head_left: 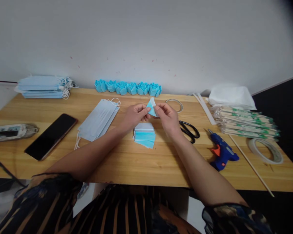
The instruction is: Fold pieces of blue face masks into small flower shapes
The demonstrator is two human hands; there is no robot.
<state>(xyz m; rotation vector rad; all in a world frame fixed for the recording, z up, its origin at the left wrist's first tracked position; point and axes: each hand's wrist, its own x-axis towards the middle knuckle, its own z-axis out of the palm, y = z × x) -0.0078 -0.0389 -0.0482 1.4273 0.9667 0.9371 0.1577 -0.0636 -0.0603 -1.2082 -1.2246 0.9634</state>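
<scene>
Between my two hands is a small folded piece of light-blue and white mask fabric, its tip pointing up. My left hand pinches its left side with thumb and fingers. On the right side, my right hand grips it the same way. Just below, a fanned pile of cut blue and white fabric pieces lies on the table. Several blue fabric flowers stand in a row behind the hands. Left of my left hand lie flat face masks with white ear loops.
Black-handled scissors, a blue glue gun, a thin stick and a tape roll lie on the right. Packaged chopsticks and glue sticks sit behind. At left are a phone, a power strip and stacked masks.
</scene>
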